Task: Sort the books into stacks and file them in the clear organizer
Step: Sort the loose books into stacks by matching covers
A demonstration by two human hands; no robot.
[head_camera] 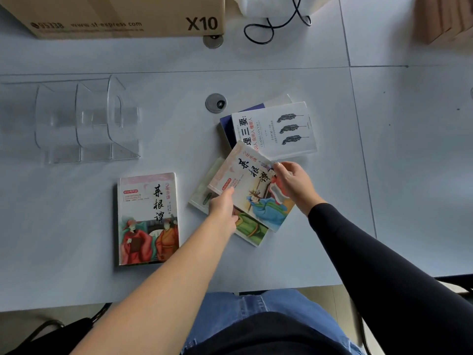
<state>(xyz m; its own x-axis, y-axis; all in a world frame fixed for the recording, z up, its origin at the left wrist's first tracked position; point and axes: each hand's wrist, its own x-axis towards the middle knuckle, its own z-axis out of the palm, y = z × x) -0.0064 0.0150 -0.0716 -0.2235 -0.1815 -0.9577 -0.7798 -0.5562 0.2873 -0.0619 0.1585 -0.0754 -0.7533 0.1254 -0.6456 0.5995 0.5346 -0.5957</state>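
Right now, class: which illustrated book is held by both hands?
The tilted illustrated book, gripped by the left hand and right hand. Its twin lies flat, untouched, nearer the clear organizer.

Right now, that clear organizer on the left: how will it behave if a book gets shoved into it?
The clear organizer looks like thin rigid plastic, empty, so probably light. It stands free on the smooth table, so a push likely slides it. Its upright dividers look stiff, not floppy.

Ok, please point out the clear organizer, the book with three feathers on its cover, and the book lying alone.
clear organizer (84,124): head view, middle divider wall.
feather-cover book (284,129): head view, white cover beside the feathers.
lone illustrated book (148,219): head view, centre of front cover.
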